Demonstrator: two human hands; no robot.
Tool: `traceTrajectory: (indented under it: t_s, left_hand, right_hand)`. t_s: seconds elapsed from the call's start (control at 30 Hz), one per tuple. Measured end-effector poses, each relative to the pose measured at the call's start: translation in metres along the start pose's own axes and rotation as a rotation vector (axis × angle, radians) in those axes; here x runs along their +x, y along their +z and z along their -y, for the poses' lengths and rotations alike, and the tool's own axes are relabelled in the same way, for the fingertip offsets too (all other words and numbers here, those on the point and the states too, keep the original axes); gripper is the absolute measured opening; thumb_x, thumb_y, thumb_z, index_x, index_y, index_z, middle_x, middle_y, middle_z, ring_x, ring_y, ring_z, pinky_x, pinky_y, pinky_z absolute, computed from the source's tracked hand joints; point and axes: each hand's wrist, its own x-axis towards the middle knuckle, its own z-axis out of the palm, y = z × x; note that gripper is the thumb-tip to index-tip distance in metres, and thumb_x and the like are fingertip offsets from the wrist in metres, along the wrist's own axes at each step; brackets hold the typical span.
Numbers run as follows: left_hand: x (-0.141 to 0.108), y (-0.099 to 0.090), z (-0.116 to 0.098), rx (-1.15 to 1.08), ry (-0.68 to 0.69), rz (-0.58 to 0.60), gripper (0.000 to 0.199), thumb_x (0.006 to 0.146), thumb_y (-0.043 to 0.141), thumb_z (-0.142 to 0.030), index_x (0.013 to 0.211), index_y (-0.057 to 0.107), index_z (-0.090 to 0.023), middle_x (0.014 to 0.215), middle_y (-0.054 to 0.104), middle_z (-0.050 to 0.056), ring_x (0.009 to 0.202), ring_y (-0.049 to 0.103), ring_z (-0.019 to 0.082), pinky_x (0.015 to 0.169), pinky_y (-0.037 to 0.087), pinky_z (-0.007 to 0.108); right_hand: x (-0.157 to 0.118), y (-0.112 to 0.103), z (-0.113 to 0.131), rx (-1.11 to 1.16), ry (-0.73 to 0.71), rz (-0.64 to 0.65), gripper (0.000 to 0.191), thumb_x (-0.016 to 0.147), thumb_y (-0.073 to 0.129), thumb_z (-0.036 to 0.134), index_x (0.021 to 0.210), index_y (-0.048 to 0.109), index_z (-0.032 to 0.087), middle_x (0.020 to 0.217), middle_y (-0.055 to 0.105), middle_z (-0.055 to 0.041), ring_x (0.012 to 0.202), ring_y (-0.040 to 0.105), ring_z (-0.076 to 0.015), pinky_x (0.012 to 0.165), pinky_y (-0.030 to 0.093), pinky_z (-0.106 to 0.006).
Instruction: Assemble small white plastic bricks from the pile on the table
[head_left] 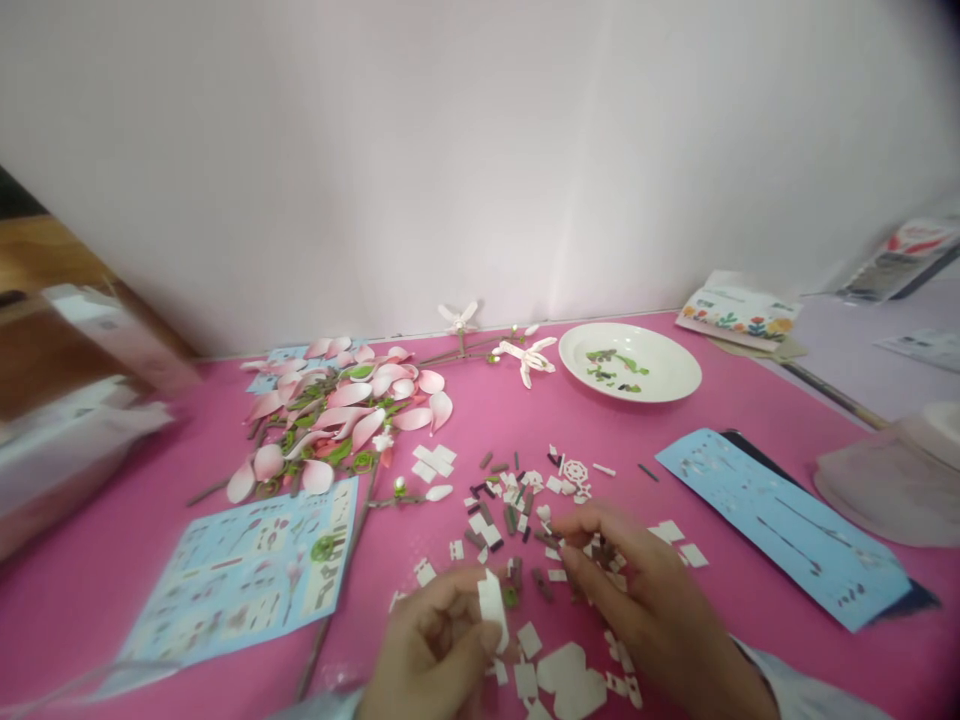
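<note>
While low over the loose pieces, both hands close together. Left hand (431, 650): fingers narrowed around a curved white plastic brick (492, 606), brick held upright and clear of the mat. Right hand (645, 600): fingertips (571, 558) pinched narrow among small dark brown bricks (600, 553); any piece between them too small to tell. Scattered white and brown bricks (510, 520) all around and between both hands, on a pink mat (150, 640). Toward the left, a heap of pink petal pieces (337, 410) above a pale blue instruction sheet (240, 570). Farther back, a long brown stem with a white flower (529, 358), just beside a white plate (667, 375) holding green and dark pieces (611, 365). Toward the right, a second blue sheet (780, 530), lying flat near a translucent bag (892, 480).
</note>
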Motion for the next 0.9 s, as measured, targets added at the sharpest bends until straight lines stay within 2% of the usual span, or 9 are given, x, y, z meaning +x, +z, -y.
traceTrajectory:
  t_s: [0.1,0.23,0.43,0.8,0.9]
  left_hand:
    - [0.000,-0.003,0.001,0.021,-0.002,0.078,0.033,0.071,0.080,-0.036,0.097,0.073,-0.017,0.066,0.072,0.005,0.064,0.065,0.016,0.064,0.048,0.026]
    - [-0.002,-0.005,-0.003,0.053,-0.035,0.146,0.030,0.074,0.078,-0.034,0.099,0.074,-0.019,0.071,0.073,0.006,0.070,0.067,0.019,0.068,0.049,0.028]
    - [-0.002,-0.005,-0.005,0.158,-0.002,0.099,0.034,0.071,0.078,-0.039,0.097,0.074,-0.017,0.071,0.073,0.007,0.067,0.066,0.020,0.065,0.051,0.029]
    - [-0.003,-0.001,-0.010,0.207,0.000,0.120,0.031,0.070,0.079,-0.041,0.088,0.075,-0.016,0.068,0.070,0.006,0.063,0.063,0.018,0.062,0.050,0.028]
    - [-0.004,-0.001,-0.009,0.138,0.024,0.030,0.033,0.067,0.081,-0.042,0.086,0.075,-0.016,0.065,0.066,0.003,0.060,0.060,0.015,0.058,0.048,0.024]
  right_hand:
    - [0.000,0.003,-0.003,-0.148,-0.052,0.040,0.010,0.091,0.047,0.021,0.087,0.055,0.022,0.085,0.061,-0.0042,0.079,0.058,-0.0217,0.069,0.047,-0.035]
    - [-0.001,0.005,-0.005,-0.363,-0.123,0.083,0.017,0.091,0.046,0.018,0.077,0.056,0.021,0.081,0.055,-0.0049,0.076,0.054,-0.0234,0.069,0.042,-0.039]
    - [-0.003,0.008,-0.008,-0.478,-0.127,0.119,0.007,0.085,0.058,0.019,0.079,0.061,0.020,0.082,0.055,-0.0060,0.075,0.052,-0.0238,0.068,0.040,-0.039]
    - [-0.003,0.010,-0.011,-0.515,-0.161,0.109,0.010,0.086,0.058,0.020,0.076,0.060,0.020,0.081,0.056,-0.0059,0.074,0.053,-0.0231,0.067,0.041,-0.038]
    - [-0.003,0.010,-0.011,-0.509,-0.160,0.109,0.013,0.086,0.057,0.019,0.074,0.060,0.020,0.080,0.056,-0.0057,0.073,0.053,-0.0228,0.066,0.041,-0.038]
